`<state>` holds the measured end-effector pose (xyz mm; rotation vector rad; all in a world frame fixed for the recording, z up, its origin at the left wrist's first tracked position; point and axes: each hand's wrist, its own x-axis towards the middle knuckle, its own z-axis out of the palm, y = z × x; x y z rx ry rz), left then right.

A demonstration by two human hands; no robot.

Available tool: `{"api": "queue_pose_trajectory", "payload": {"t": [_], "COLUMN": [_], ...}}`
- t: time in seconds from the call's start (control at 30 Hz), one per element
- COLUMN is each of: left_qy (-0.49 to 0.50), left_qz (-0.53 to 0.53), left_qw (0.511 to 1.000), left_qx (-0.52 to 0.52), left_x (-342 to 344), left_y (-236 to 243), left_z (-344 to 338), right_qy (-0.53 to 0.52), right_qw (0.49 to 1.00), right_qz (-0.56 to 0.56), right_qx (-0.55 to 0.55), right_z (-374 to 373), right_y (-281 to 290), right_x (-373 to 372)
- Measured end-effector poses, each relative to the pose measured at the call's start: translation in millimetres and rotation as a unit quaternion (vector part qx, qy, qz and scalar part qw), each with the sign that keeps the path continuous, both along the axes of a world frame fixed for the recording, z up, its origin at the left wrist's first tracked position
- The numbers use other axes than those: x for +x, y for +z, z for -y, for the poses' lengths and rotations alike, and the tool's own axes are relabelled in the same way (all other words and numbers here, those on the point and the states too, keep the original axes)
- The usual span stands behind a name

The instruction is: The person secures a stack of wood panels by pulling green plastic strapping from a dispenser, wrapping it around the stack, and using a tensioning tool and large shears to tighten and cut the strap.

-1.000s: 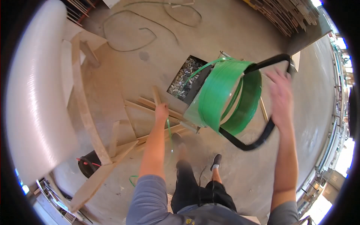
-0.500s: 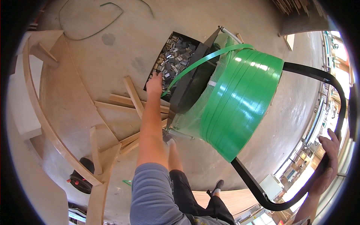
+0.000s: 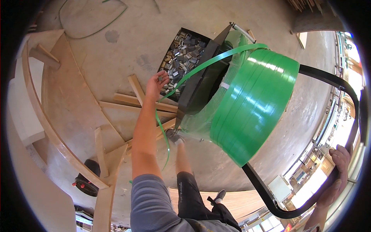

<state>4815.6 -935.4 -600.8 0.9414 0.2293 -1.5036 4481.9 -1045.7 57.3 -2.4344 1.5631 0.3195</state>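
A large roll of green plastic strapping sits on a cart with a bent black tube handle. My right hand is wrapped round that handle at the right. A black tray at the cart's far-left side holds many small metal strapping seals. My left hand is at the tray's left edge, palm partly up and fingers curled round what looks like a small grey metal seal. A green strap end runs from the roll across the tray, passes by my left wrist and hangs down.
Loose wooden strips lie on the floor left of the cart. A curved wooden frame stands at the left, with a round black device beside it. A plywood stack lies near my feet, and a thin strap on the far floor.
My left hand has come up out of the seals and turned palm up at the tray's edge. More of the hanging strap shows below it. My right hand stays on the handle.
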Motion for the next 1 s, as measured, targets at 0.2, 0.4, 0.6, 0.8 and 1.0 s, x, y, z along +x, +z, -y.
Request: {"api": "queue_pose_trajectory", "payload": {"t": [0.2, 0.4, 0.6, 0.8, 1.0], "left_qy": [-0.035, -0.122, -0.12, 0.077, -0.172], "left_qz": [0.047, 0.205, 0.227, -0.041, 0.551], "left_qw": [0.997, 0.971, 0.966, 0.992, 0.799], "left_qx": [0.056, 0.022, -0.013, -0.094, 0.169], "left_x": [-10, -11, -16, 4, -2], "left_y": [-4, -8, -5, -19, 21], "left_z": [3, -9, -10, -35, -3], "right_qy": [0.003, 0.041, 0.046, 0.004, -0.041], "right_qw": [1.0, 0.997, 0.994, 0.998, 0.999], "right_qz": [-0.007, -0.062, -0.095, -0.059, -0.035], "right_qx": [0.003, -0.016, -0.023, 0.008, 0.001], "right_z": [-1, -3, -6, -5, -12], "right_y": [-1, 4, 3, 12, 7], "right_x": [-3, -1, -4, -17, -19]}}
